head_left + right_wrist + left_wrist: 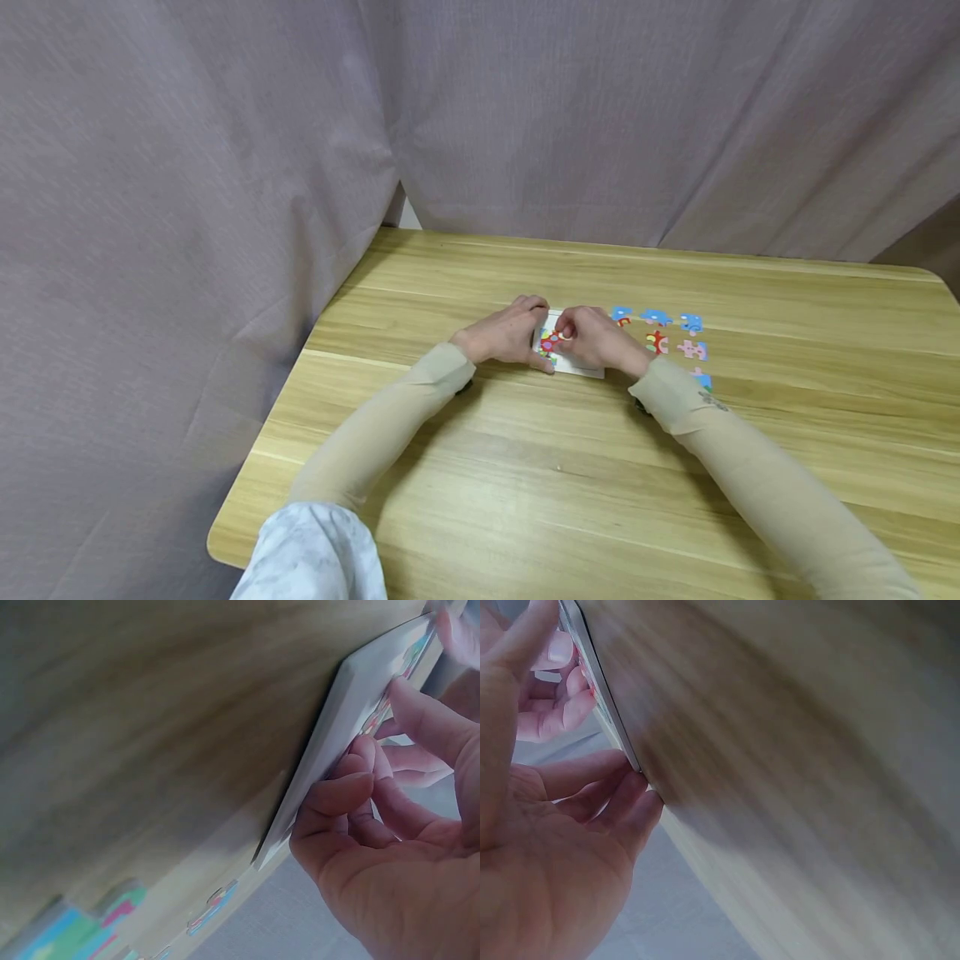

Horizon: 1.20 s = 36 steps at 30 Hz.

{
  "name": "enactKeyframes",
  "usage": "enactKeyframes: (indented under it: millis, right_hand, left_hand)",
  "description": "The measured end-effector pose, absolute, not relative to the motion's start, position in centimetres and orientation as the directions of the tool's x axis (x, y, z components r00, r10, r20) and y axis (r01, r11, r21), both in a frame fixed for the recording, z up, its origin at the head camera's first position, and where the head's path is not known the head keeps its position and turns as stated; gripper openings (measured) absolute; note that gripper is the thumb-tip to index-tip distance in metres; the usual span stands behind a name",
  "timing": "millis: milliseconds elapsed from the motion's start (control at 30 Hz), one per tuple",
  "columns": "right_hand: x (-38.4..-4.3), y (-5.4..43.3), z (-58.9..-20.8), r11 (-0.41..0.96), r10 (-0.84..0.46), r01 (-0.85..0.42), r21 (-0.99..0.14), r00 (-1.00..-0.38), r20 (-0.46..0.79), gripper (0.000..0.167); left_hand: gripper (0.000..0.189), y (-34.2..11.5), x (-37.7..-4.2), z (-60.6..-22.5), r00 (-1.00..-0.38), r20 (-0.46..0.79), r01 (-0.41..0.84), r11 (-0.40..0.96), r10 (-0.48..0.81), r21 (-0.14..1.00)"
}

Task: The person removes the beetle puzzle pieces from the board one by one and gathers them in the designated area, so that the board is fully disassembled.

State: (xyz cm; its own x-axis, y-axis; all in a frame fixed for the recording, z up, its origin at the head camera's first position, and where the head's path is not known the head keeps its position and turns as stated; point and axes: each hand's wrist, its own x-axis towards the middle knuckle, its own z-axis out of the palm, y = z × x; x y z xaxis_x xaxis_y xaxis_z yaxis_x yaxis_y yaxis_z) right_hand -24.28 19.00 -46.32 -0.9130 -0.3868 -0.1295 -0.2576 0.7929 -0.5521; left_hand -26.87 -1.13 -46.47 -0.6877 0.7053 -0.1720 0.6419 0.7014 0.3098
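Observation:
A white puzzle tray [587, 372] lies flat on the table, with colourful jigsaw pieces [548, 344] in its left part. My left hand [510, 331] grips the tray's left side, its thumb by the near corner and its fingers at the far one. The left wrist view shows those fingertips against the tray edge [609, 697]. Over the tray, my right hand [597, 337] pinches a red puzzle piece [556, 337] with thumb and forefinger, down at tray level. That piece is mostly covered by the fingers in the right wrist view, where the tray rim [319, 742] shows beside the hand.
Several loose jigsaw pieces lie right of the tray, among them a blue one [657, 317], a red one [657, 342] and a pink one [692, 350]. The wooden table [480, 467] ends at the back against a grey curtain [570, 125].

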Motion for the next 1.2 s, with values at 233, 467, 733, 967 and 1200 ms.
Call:
enactKeyframes:
  millis: [233, 467, 733, 967, 1200]
  right_hand:
    - [-24.38, 18.8, -46.25, 0.79, -0.381, -0.234, -0.567, -0.911, -0.154, 0.021]
    - [-24.26, 18.66, -46.05, 0.789, -0.391, -0.241, -0.565, -0.907, -0.159, 0.023]
    - [-24.26, 18.87, -46.04, 0.773, -0.427, -0.291, -0.564, -0.896, -0.123, 0.023]
    - [-24.25, 19.08, -46.14, 0.764, -0.443, -0.315, -0.562, -0.891, -0.102, 0.023]
    - [-24.25, 18.99, -46.01, 0.768, -0.431, -0.305, -0.563, -0.897, -0.102, 0.025]
  left_hand:
    - [0.057, -1.37, -27.01, -46.4, -0.668, -0.133, 0.684, 0.675, 0.732, 0.277]
    - [0.061, -1.34, -26.91, -46.33, -0.665, -0.13, 0.69, 0.672, 0.735, 0.268]
    - [0.069, -1.21, -26.86, -46.33, -0.674, -0.144, 0.67, 0.682, 0.724, 0.293]
    - [0.073, -1.07, -26.88, -46.29, -0.68, -0.15, 0.661, 0.689, 0.718, 0.296]
    - [0.069, -1.12, -26.99, -46.36, -0.679, -0.141, 0.666, 0.685, 0.721, 0.295]
